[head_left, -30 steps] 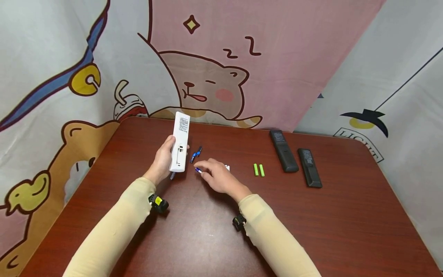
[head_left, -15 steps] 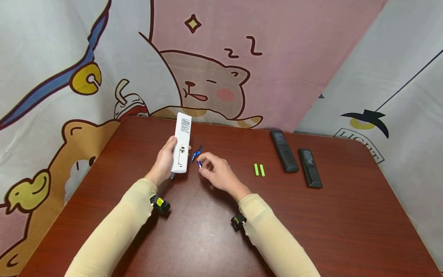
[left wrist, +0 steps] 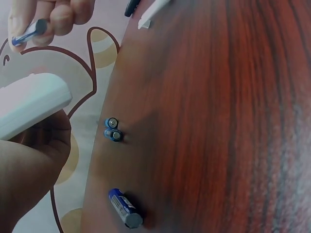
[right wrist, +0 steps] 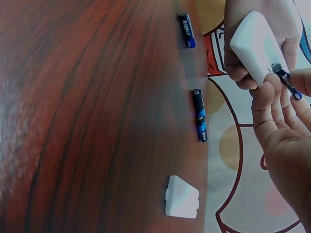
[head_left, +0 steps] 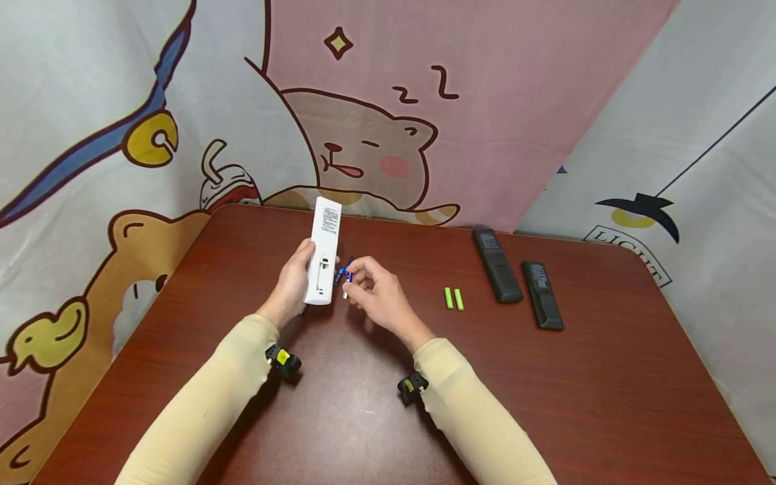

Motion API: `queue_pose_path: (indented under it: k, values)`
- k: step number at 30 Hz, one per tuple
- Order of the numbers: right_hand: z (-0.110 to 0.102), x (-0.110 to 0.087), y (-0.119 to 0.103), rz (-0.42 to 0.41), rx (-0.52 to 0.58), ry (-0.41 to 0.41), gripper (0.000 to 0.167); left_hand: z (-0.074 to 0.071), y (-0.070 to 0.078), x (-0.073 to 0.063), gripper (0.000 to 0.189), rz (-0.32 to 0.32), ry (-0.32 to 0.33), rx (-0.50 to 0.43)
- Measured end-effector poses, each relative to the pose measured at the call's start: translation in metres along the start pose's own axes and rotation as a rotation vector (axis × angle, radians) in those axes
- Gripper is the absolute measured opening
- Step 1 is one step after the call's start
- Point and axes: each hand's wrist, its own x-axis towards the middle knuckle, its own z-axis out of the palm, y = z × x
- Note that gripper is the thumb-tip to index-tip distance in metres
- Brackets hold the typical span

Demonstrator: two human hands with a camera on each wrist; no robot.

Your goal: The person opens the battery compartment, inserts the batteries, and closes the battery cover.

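A white remote control (head_left: 323, 249) is gripped by my left hand (head_left: 289, 281), its back turned up and its battery slot uncovered. Just right of the slot, my right hand (head_left: 383, 296) pinches a blue-and-silver battery (head_left: 347, 286) between thumb and fingers. In the right wrist view that battery (right wrist: 290, 86) overlaps the slot's edge; whether it touches the remote I cannot tell. Beyond the hands, two blue batteries (left wrist: 113, 129) lie on the table, partly hidden in the head view. Another blue battery (left wrist: 125, 208) lies beneath the remote's near end.
A white battery cover (right wrist: 182, 198) lies on the brown table (head_left: 364, 417), hidden behind my right hand in the head view. To the right are two green batteries (head_left: 453, 299), a long black remote (head_left: 498, 268) and a shorter black remote (head_left: 542, 296). A printed curtain (head_left: 497, 121) hangs behind.
My right hand has moved up and left to the remote, turning the battery from pointing sideways to nearly upright. The left hand has shifted the remote slightly right.
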Motion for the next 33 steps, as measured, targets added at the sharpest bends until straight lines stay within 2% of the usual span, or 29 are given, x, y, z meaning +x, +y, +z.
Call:
queue_pose_path:
  k: [11, 18, 33]
  values:
    - [0.009, 0.004, -0.003, 0.012, 0.104, 0.059, 0.016, 0.006, 0.002, -0.001, 0.035, 0.007, -0.031, -0.018]
    - [0.013, 0.007, -0.002, 0.023, 0.111, 0.091, 0.014, 0.011, 0.004, -0.003, 0.034, -0.006, -0.039, -0.018]
    - [0.014, 0.009, -0.004, 0.028, 0.115, 0.151, 0.01, 0.021, 0.002, -0.004, 0.032, 0.02, -0.068, -0.022]
